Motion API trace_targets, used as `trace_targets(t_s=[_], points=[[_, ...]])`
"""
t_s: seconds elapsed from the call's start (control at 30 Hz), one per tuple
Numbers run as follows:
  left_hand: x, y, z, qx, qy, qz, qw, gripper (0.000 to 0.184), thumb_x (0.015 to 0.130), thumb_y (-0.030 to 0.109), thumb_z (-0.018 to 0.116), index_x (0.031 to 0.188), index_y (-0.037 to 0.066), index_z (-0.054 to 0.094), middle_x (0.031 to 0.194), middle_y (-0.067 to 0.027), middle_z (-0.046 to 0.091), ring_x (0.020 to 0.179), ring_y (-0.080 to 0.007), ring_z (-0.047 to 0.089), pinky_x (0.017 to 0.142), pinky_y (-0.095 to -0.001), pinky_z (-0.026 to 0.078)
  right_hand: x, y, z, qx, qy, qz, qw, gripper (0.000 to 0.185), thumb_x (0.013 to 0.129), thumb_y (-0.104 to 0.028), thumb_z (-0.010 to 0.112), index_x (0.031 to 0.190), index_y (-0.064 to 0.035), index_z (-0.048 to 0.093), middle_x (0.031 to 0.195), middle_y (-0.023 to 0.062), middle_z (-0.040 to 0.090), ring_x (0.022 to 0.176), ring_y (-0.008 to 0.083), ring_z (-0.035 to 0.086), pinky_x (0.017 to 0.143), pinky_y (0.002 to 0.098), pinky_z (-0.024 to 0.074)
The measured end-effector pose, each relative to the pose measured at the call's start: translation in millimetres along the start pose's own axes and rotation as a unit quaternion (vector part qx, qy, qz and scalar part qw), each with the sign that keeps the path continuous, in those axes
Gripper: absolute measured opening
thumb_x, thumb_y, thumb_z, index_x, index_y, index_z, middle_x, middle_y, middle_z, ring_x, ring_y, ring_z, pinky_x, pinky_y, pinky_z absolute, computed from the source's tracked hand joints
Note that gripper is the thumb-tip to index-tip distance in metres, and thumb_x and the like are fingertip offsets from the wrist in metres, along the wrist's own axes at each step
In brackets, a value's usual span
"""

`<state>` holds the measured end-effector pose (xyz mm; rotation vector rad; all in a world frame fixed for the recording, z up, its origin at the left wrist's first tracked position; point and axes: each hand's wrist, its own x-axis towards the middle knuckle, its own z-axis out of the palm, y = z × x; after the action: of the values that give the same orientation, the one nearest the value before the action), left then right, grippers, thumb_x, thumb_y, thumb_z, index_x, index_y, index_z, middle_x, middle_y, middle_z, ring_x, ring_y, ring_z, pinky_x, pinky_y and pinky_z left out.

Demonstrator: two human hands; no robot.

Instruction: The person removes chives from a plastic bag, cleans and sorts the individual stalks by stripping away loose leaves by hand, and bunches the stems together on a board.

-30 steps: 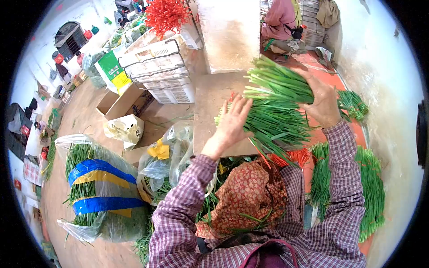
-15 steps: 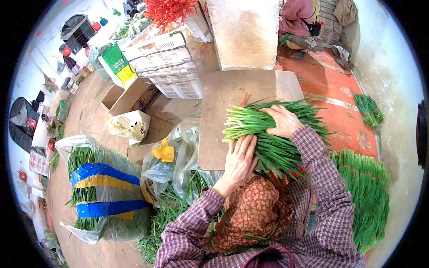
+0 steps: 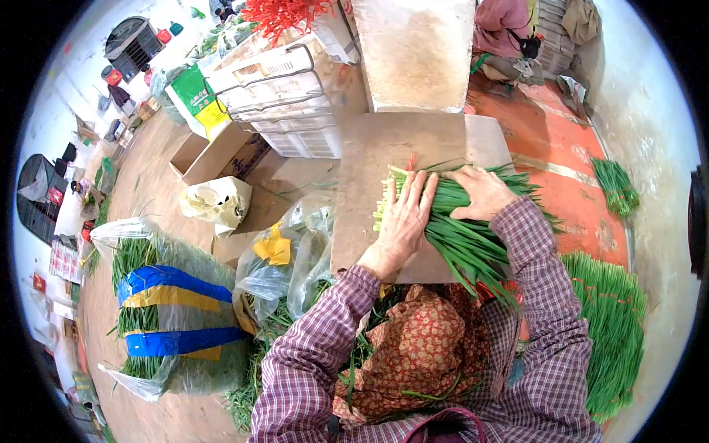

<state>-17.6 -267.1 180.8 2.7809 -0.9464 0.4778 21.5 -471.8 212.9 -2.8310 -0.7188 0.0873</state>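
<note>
A loose bunch of garlic chives (image 3: 465, 236) lies across a cardboard sheet (image 3: 369, 148) in front of me, pale stem ends to the left and green leaves to the right. My left hand (image 3: 402, 218) rests on the stem end, its fingers stretched out flat over the stalks. On the leaves farther right sits my right hand (image 3: 481, 193), thumb spread away from the fingers, palm down. A red tie (image 3: 411, 161) shows at the bunch's far side. Some leaves hang over the sheet's near edge toward my patterned apron (image 3: 421, 340).
Tied chives stand in a big stack (image 3: 609, 332) at right, with a smaller bundle (image 3: 614, 186) beyond. At left are a taped bag of greens (image 3: 181, 317), a cardboard box (image 3: 210, 155) and white crates (image 3: 284, 96). Red ties (image 3: 284, 15) lie at the top; another person (image 3: 502, 26) is behind.
My left hand has moved up from the bunch's near side onto the top of the stems. My right hand has shifted slightly right, and the near leaves have spread toward me.
</note>
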Motion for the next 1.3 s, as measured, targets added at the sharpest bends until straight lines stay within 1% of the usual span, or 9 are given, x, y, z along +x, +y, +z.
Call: trace_targets(t_s=[0.2, 0.47, 0.6, 0.7, 0.8, 1.0, 1.07, 1.1, 1.3], points=[[13, -4, 14, -0.039, 0.017, -0.036, 0.998, 0.094, 0.059, 0.009, 0.077, 0.139, 0.001, 0.03, 0.135, -0.0167, 0.039, 0.129, -0.0335, 0.037, 0.104, -0.0567, 0.029, -13, -14, -2, 0.017, 0.143, -0.011, 0.99, 0.084, 0.073, -0.058, 0.066, 0.137, -0.0083, 0.04, 0.13, 0.0128, 0.047, 0.123, 0.0303, 0.042, 0.103, 0.0466, 0.031], [-4, 15, 1, 0.062, 0.04, -0.038, 0.997, 0.114, 0.05, 0.043, 0.084, 0.14, -0.002, 0.03, 0.141, -0.0172, 0.037, 0.137, -0.0326, 0.027, 0.111, -0.0549, 0.021, -18, -11, 71, -0.081, 0.273, -0.01, 0.959, 0.084, 0.066, -0.041, 0.076, 0.138, -0.0168, 0.04, 0.133, 0.0073, 0.044, 0.127, 0.0262, 0.037, 0.108, 0.0481, 0.0239], [-109, 27, -23, -0.138, 0.111, -0.052, 0.983, 0.078, 0.074, 0.023, 0.072, 0.14, 0.008, 0.035, 0.14, -0.0167, 0.037, 0.136, -0.0339, 0.028, 0.109, -0.056, 0.023, -22, -31, 36, -0.085, 0.219, -0.015, 0.972, 0.081, 0.069, -0.043, 0.073, 0.138, -0.0149, 0.041, 0.133, 0.0085, 0.043, 0.125, 0.0274, 0.039, 0.105, 0.0473, 0.0277], [-223, 14, -7, -0.244, 0.133, -0.249, 0.928, 0.04, 0.075, 0.018, 0.073, 0.11, 0.004, 0.059, 0.112, -0.015, 0.057, 0.108, -0.0316, 0.054, 0.095, -0.042, 0.044, -34, -82, 2, 0.035, 0.186, -0.084, 0.978, 0.068, 0.072, -0.034, 0.073, 0.13, -0.0106, 0.047, 0.124, 0.0111, 0.051, 0.116, 0.0298, 0.049, 0.1, 0.0444, 0.0359], [-315, -32, 26, -0.11, 0.129, -0.432, 0.886, 0.055, 0.073, 0.027, 0.076, 0.116, 0.003, 0.053, 0.113, -0.0174, 0.053, 0.104, -0.0323, 0.051, 0.087, -0.0421, 0.044, -35, -143, 4, 0.199, 0.066, -0.212, 0.954, 0.045, 0.074, -0.025, 0.072, 0.112, -0.0041, 0.059, 0.108, 0.0131, 0.06, 0.101, 0.0285, 0.059, 0.087, 0.0377, 0.048], [-340, -103, 70, 0.107, 0.101, -0.437, 0.887, 0.056, 0.068, 0.027, 0.076, 0.113, 0.002, 0.054, 0.11, -0.0181, 0.056, 0.103, -0.0336, 0.051, 0.085, -0.0432, 0.045, 0, -220, 26, 0.188, 0.013, -0.278, 0.942, 0.039, 0.077, -0.025, 0.071, 0.11, -0.0068, 0.061, 0.101, 0.0119, 0.06, 0.095, 0.0275, 0.059, 0.085, 0.0384, 0.0485], [-340, -133, 88, -0.072, -0.043, -0.562, 0.823, 0.038, 0.069, 0.022, 0.072, 0.1, 0.002, 0.062, 0.093, -0.0174, 0.063, 0.094, -0.0332, 0.057, 0.082, -0.0429, 0.046, 19, -228, 35, 0.171, 0.003, -0.281, 0.944, 0.037, 0.078, -0.026, 0.071, 0.109, -0.0079, 0.062, 0.1, 0.0101, 0.06, 0.093, 0.0262, 0.06, 0.085, 0.0389, 0.049], [-336, -140, 84, -0.065, 0.051, -0.515, 0.853, 0.031, 0.072, 0.018, 0.065, 0.096, -0.003, 0.066, 0.074, -0.021, 0.062, 0.071, -0.0268, 0.063, 0.07, -0.0402, 0.05, 28, -232, 39, 0.157, -0.005, -0.271, 0.95, 0.04, 0.077, -0.026, 0.071, 0.11, -0.0073, 0.06, 0.1, 0.0113, 0.06, 0.094, 0.0281, 0.059, 0.085, 0.0397, 0.0491], [-258, -201, -35, -0.395, 0.074, -0.435, 0.806, 0.02, 0.08, 0.011, 0.066, 0.095, -0.002, 0.067, 0.082, -0.0026, 0.067, 0.073, -0.0089, 0.058, 0.068, -0.0247, 0.049, 88, -263, 71, 0.071, -0.01, -0.219, 0.973, 0.087, 0.069, -0.036, 0.078, 0.14, -0.0146, 0.033, 0.121, 0.0111, 0.05, 0.117, 0.0281, 0.046, 0.099, 0.0423, 0.0391]])
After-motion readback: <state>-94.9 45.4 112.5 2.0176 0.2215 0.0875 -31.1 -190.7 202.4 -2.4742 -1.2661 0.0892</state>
